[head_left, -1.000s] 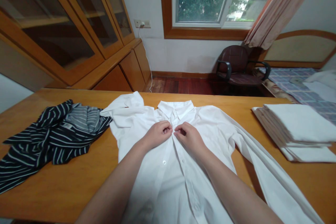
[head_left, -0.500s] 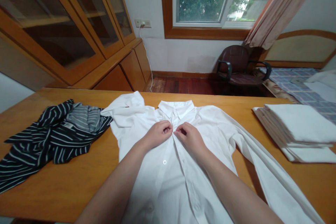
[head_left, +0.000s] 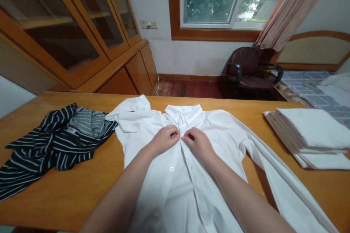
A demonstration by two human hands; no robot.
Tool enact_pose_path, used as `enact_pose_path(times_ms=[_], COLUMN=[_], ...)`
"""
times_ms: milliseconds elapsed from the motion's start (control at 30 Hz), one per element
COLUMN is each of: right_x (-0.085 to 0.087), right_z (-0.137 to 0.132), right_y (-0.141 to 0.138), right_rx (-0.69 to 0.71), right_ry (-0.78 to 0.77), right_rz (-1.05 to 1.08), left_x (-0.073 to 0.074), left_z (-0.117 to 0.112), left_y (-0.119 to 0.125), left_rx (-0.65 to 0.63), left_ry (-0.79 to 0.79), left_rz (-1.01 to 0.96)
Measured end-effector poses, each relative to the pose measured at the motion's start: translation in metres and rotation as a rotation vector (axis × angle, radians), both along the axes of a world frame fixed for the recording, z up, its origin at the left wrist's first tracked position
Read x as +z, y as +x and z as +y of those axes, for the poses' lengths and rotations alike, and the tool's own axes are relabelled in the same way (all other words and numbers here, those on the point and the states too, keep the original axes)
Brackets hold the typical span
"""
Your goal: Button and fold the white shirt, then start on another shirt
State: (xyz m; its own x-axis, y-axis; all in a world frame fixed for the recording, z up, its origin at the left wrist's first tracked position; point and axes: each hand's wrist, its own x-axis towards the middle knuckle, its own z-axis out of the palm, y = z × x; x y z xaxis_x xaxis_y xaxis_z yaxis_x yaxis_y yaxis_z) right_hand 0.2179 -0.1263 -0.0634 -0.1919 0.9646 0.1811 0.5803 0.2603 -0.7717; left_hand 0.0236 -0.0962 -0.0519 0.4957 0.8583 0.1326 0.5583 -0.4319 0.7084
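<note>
A white long-sleeved shirt [head_left: 155, 189] lies front up on the wooden table, its collar [head_left: 183, 113] pointing away from me. Just below the collar, my left hand [head_left: 166, 138] pinches the edge of the front placket. My right hand [head_left: 197, 141] pinches the opposite edge, so the fingertips almost meet at the middle. Below my hands the two front edges spread apart. A small white button [head_left: 172, 169] shows on the left front panel. Whatever lies between my fingertips is too small to see. One sleeve [head_left: 276, 174] stretches toward the lower right; the other is bunched at upper left.
A crumpled black-and-white striped garment [head_left: 54, 142] lies on the table [head_left: 104, 196] to the left. On the right sits a stack of folded white cloth [head_left: 311, 127]. Beyond the table are a glass-door cabinet [head_left: 117, 54], an office chair [head_left: 246, 69] and a bed [head_left: 300, 80].
</note>
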Motion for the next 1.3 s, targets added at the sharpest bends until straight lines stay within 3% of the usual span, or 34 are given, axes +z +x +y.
enact_pose_path(times_ms=[500, 700, 800, 933, 1100, 1300], right_x=[-0.001, 0.000, 0.000, -0.002, -0.002, -0.003], right_z=[0.001, -0.002, -0.003, -0.004, -0.006, -0.008], right_y=[0.000, 0.000, 0.001, 0.001, 0.000, 0.002], right_rx=[0.004, -0.009, -0.052, -0.085, -0.020, 0.077], right_ry=[0.000, 0.023, 0.087, 0.209, 0.178, 0.200], right_rz=[-0.014, 0.013, 0.022, -0.105, -0.335, -0.392], left_x=[0.004, 0.000, -0.007, -0.012, -0.010, -0.009], left_z=[-0.001, 0.002, 0.006, 0.008, 0.010, 0.013], left_y=[0.002, 0.000, -0.004, -0.008, -0.010, -0.008], left_rx=[0.004, 0.034, 0.051, 0.089, 0.077, 0.083], left_ry=[0.016, 0.234, 0.327, 0.332, 0.305, 0.311], left_rz=[0.000, -0.001, 0.087, 0.280, 0.424, 0.482])
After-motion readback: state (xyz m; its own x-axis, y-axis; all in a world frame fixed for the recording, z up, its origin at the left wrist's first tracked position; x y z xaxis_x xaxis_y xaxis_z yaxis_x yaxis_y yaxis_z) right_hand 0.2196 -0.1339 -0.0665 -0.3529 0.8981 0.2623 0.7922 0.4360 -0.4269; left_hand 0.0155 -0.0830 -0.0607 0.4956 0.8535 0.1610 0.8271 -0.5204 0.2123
